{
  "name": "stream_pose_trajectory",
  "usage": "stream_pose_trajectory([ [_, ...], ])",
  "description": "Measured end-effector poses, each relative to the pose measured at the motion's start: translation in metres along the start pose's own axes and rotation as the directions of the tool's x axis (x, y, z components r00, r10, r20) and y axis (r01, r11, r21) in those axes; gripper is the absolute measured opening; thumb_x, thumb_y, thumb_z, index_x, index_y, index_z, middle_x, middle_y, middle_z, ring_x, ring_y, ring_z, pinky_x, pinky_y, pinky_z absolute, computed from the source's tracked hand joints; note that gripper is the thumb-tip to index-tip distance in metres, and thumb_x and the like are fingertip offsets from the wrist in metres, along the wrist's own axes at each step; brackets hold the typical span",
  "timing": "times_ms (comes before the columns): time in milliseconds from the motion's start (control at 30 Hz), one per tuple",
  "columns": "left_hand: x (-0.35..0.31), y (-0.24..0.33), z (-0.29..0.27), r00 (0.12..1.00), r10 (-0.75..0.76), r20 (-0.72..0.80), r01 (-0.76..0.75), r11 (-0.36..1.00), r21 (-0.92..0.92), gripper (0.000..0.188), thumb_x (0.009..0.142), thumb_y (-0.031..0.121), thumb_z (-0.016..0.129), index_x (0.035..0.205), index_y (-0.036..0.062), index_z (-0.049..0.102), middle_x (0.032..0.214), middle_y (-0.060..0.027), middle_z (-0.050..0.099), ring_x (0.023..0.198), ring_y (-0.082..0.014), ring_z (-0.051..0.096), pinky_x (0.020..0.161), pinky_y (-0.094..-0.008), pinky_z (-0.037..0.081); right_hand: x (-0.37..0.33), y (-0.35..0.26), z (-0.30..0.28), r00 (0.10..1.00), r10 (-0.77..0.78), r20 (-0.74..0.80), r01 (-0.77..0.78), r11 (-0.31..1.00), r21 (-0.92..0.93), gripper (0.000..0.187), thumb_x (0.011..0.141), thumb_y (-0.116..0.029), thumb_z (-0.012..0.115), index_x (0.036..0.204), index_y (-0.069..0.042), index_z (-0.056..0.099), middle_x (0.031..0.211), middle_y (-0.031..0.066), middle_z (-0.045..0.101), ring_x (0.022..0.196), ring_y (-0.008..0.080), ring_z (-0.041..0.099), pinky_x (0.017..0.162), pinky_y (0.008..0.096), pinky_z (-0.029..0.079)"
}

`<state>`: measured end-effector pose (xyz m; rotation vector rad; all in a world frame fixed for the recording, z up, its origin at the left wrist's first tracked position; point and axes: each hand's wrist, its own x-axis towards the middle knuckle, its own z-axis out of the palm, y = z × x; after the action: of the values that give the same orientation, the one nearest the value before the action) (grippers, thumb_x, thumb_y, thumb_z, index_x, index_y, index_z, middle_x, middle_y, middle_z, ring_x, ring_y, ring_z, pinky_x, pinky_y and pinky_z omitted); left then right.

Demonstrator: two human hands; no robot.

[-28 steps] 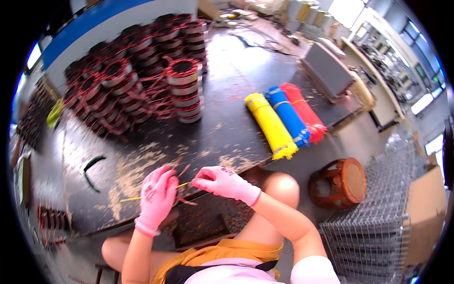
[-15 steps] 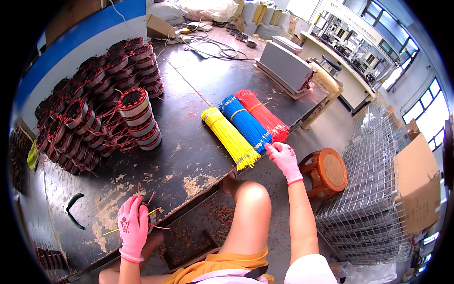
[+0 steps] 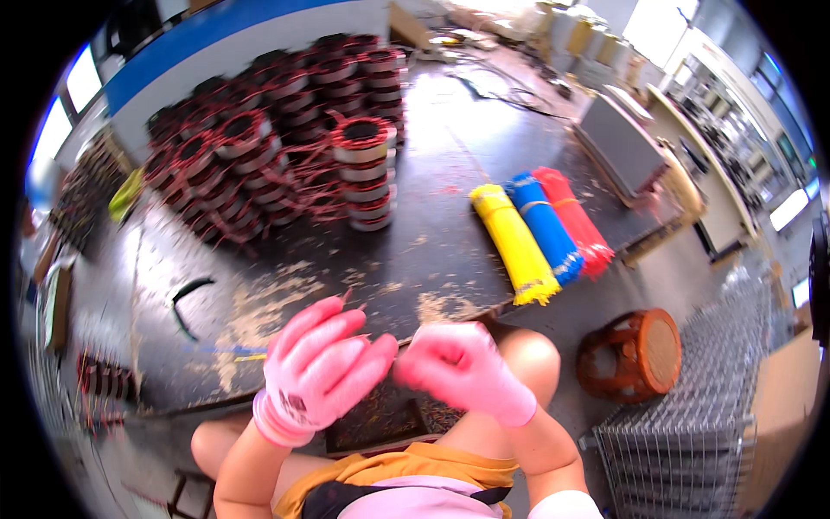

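Observation:
My left hand (image 3: pixel 322 368), in a pink glove, is curled over my lap at the table edge. Its fingers wrap round what seems to be a stator, mostly hidden behind the glove; short reddish leads (image 3: pixel 349 299) stick up past the fingers. A yellow wire (image 3: pixel 251 356) and a blurred blue wire (image 3: pixel 212 349) stretch left from beside that glove. Close to its fingertips is my right hand (image 3: pixel 462 368), also pink-gloved, closed in a pinch and smeared by motion. What it grips cannot be made out. Bundles of yellow wires (image 3: pixel 516 244), blue wires (image 3: pixel 548 229) and red wires (image 3: pixel 574 221) lie beyond.
Stacked stators (image 3: pixel 285 138) with red windings fill the table's far left. A dark curved tool (image 3: pixel 179 309) lies at left on the worn table (image 3: pixel 432 233). A grey block (image 3: pixel 618 143) sits far right. Right of my knee are a wooden stool (image 3: pixel 631 355) and wire cages (image 3: pixel 683 441).
My right hand has moved left from the blue bundle to beside my left hand. My left hand has risen and turned. A blue wire now shows beside the yellow one. The view has swung left.

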<state>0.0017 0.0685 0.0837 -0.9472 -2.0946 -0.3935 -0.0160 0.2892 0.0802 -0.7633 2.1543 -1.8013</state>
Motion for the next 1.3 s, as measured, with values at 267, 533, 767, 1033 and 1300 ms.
stream_pose_trajectory([
  [267, -0.080, -0.012, 0.030, 0.718, -0.693, 0.066, 0.694, 0.720, 0.006, 0.028, 0.085, 0.005, 0.072, 0.112, 0.0106, 0.067, 0.094, -0.0088, 0.060, 0.083, -0.0305, 0.064, 0.068, -0.0403, 0.053, 0.072, 0.112, 0.056, 0.932, 0.353, 0.086, -0.329, 0.921, -0.208, 0.030, 0.096, -0.024, 0.065, 0.111, 0.001, 0.071, 0.092, 0.0125, 0.072, 0.085, 0.0201, 0.067, 0.073, 0.0332, 0.051],
  [533, -0.102, -0.018, 0.065, 0.696, -0.704, 0.142, 0.718, 0.681, -0.145, 0.030, 0.086, -0.006, 0.064, 0.114, 0.0035, 0.062, 0.111, -0.0163, 0.053, 0.094, -0.0341, 0.062, 0.078, -0.0401, 0.054, 0.063, 0.108, 0.075, 0.976, 0.188, -0.108, -0.205, 0.963, -0.176, 0.017, 0.092, -0.019, 0.068, 0.097, -0.003, 0.070, 0.084, 0.0088, 0.070, 0.072, 0.0210, 0.066, 0.067, 0.0345, 0.052],
  [767, -0.102, -0.029, 0.058, 0.738, -0.614, 0.282, 0.675, 0.679, -0.287, 0.016, 0.088, 0.000, 0.064, 0.103, 0.0025, 0.059, 0.113, -0.0159, 0.056, 0.096, -0.0362, 0.061, 0.079, -0.0418, 0.054, 0.038, 0.102, 0.062, 0.935, -0.348, -0.067, 0.199, 0.671, -0.715, 0.018, 0.078, -0.016, 0.076, 0.095, -0.016, 0.069, 0.089, 0.0019, 0.063, 0.085, 0.0236, 0.064, 0.073, 0.0382, 0.052],
  [1033, -0.084, -0.034, 0.050, 0.777, -0.488, 0.397, 0.562, 0.823, -0.088, 0.014, 0.086, 0.008, 0.068, 0.097, 0.0040, 0.061, 0.108, -0.0111, 0.061, 0.094, -0.0331, 0.064, 0.077, -0.0415, 0.054, 0.047, 0.097, 0.049, 0.978, -0.209, 0.007, 0.185, 0.849, -0.495, 0.015, 0.089, -0.009, 0.067, 0.104, -0.007, 0.067, 0.106, 0.0098, 0.069, 0.091, 0.0316, 0.069, 0.077, 0.0389, 0.055],
  [1300, -0.075, -0.025, 0.046, 0.706, -0.566, 0.425, 0.673, 0.723, -0.155, 0.017, 0.085, 0.011, 0.072, 0.098, 0.0041, 0.064, 0.107, -0.0110, 0.061, 0.095, -0.0328, 0.064, 0.080, -0.0415, 0.053, 0.052, 0.096, 0.045, 0.998, 0.054, -0.009, -0.055, 0.958, -0.280, 0.015, 0.095, -0.008, 0.062, 0.109, -0.004, 0.067, 0.097, 0.0144, 0.071, 0.090, 0.0318, 0.070, 0.077, 0.0375, 0.055],
])
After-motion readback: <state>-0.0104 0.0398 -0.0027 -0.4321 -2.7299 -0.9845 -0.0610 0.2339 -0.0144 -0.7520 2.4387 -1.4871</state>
